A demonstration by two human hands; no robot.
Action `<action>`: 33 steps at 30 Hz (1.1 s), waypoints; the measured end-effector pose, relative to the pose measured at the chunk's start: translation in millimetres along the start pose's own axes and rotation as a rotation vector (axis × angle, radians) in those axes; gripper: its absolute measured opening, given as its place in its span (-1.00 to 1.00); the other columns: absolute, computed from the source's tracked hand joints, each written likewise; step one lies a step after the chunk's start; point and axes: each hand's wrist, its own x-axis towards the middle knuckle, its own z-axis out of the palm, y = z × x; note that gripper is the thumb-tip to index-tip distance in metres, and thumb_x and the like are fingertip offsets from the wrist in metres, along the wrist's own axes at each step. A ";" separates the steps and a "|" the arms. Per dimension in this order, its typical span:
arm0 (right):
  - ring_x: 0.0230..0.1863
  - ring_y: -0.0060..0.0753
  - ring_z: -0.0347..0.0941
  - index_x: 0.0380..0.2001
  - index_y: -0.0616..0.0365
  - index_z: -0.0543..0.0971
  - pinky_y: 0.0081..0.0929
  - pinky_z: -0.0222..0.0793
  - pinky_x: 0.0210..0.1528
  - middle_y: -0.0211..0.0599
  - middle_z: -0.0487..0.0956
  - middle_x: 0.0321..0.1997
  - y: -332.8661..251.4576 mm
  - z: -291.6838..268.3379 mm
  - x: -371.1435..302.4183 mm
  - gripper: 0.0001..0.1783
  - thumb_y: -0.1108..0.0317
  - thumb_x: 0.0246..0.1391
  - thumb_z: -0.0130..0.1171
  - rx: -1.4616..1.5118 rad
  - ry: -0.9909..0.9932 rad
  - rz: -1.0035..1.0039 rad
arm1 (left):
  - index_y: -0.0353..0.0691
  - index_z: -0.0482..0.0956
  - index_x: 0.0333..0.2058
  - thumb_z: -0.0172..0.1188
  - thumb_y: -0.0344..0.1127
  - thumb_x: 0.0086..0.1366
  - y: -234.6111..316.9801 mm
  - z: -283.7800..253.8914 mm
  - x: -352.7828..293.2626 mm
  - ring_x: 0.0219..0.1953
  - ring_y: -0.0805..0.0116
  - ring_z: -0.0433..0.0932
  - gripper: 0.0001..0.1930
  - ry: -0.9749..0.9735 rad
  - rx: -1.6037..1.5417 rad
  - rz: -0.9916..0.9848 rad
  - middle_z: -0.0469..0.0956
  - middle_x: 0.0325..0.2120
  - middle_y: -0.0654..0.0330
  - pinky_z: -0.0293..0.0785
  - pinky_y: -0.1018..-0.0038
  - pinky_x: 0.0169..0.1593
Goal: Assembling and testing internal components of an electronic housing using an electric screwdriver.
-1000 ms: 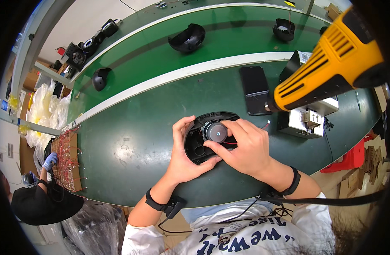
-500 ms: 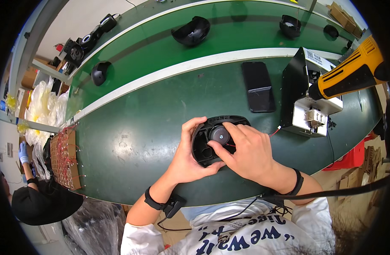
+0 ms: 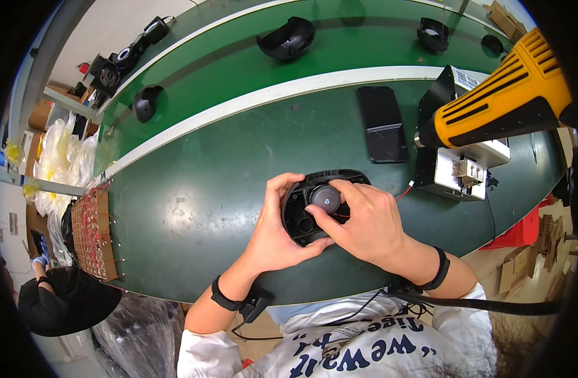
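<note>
My left hand [image 3: 273, 233] is wrapped round the left side and lower edge of a black plastic housing [image 3: 295, 217], holding it open side up above the green bench. Inside the housing sits a round dark speaker [image 3: 325, 199]. The thumb and fingers of my right hand [image 3: 371, 223] are closed round this speaker. From it a thin red wire [image 3: 404, 192] with a small white plug runs out to the right, partly hidden behind my right hand. Whether the speaker is seated or loose cannot be seen.
Right of my hands, a yellow and black heat gun [image 3: 497, 101] reaches over a black and silver machine [image 3: 459, 170]. A black phone [image 3: 382, 123] lies nearby. Black shells [image 3: 286, 39] rest on the green belt beyond. At left are a box of red wires [image 3: 94, 236] and a co-worker's black hat [image 3: 65, 302].
The heat gun has come further left and looks larger. The co-worker's gloved hand at left has shifted. My hands keep nearly the same grip on the housing and speaker.
</note>
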 end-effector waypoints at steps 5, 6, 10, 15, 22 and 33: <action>-0.50 0.00 0.59 -0.29 0.33 0.57 -0.22 0.53 -0.43 -0.01 0.60 -0.51 0.8 1.7 -0.4 -0.55 0.12 -0.03 0.40 0.004 -0.003 -0.009 | -0.23 0.03 0.22 0.56 -0.36 -0.15 1.1 0.4 0.3 0.08 0.15 0.48 0.02 -0.009 -0.005 -0.010 0.38 0.05 -0.06 0.43 0.27 0.16; -0.50 0.00 0.59 -0.29 0.33 0.57 -0.22 0.54 -0.43 -0.01 0.60 -0.51 0.9 1.6 -0.7 -0.55 0.13 -0.04 0.40 -0.004 0.001 -0.010 | -0.22 0.03 0.22 0.56 -0.36 -0.14 1.3 0.2 0.4 0.08 0.15 0.48 0.02 -0.013 0.004 -0.005 0.38 0.05 -0.06 0.44 0.27 0.15; -0.49 0.00 0.59 -0.29 0.34 0.57 -0.23 0.54 -0.42 -0.01 0.60 -0.51 1.4 1.1 -0.1 -0.55 0.14 -0.04 0.40 -0.010 -0.004 -0.015 | -0.22 0.02 0.22 0.55 -0.38 -0.13 -0.5 0.1 0.5 0.07 0.15 0.49 0.01 -0.023 -0.007 -0.016 0.38 0.05 -0.07 0.45 0.28 0.14; -0.48 -0.01 0.58 -0.27 0.35 0.58 -0.23 0.54 -0.41 -0.01 0.59 -0.51 1.5 1.9 -0.8 -0.54 0.14 -0.05 0.40 -0.012 -0.008 -0.007 | -0.23 0.01 0.21 0.55 -0.39 -0.13 -1.5 -0.1 0.1 0.06 0.15 0.50 0.01 -0.022 0.027 -0.003 0.38 0.05 -0.08 0.47 0.28 0.12; -0.48 -0.02 0.58 -0.25 0.37 0.58 -0.23 0.53 -0.40 -0.01 0.59 -0.50 2.1 1.0 -2.0 -0.53 0.14 -0.05 0.40 -0.032 -0.001 -0.010 | -0.23 0.00 0.22 0.55 -0.39 -0.13 -0.2 1.9 0.2 0.05 0.16 0.50 0.02 -0.018 0.024 -0.001 0.38 0.04 -0.09 0.47 0.29 0.11; -0.46 -0.05 0.58 -0.30 0.33 0.56 -0.24 0.53 -0.40 -0.06 0.60 -0.51 1.0 1.1 -1.6 -0.56 0.13 -0.04 0.39 -0.032 -0.016 -0.006 | -0.21 0.04 0.21 0.55 -0.41 -0.10 0.7 2.2 1.2 0.09 0.13 0.47 -0.02 -0.008 -0.035 -0.003 0.39 0.02 -0.05 0.42 0.25 0.16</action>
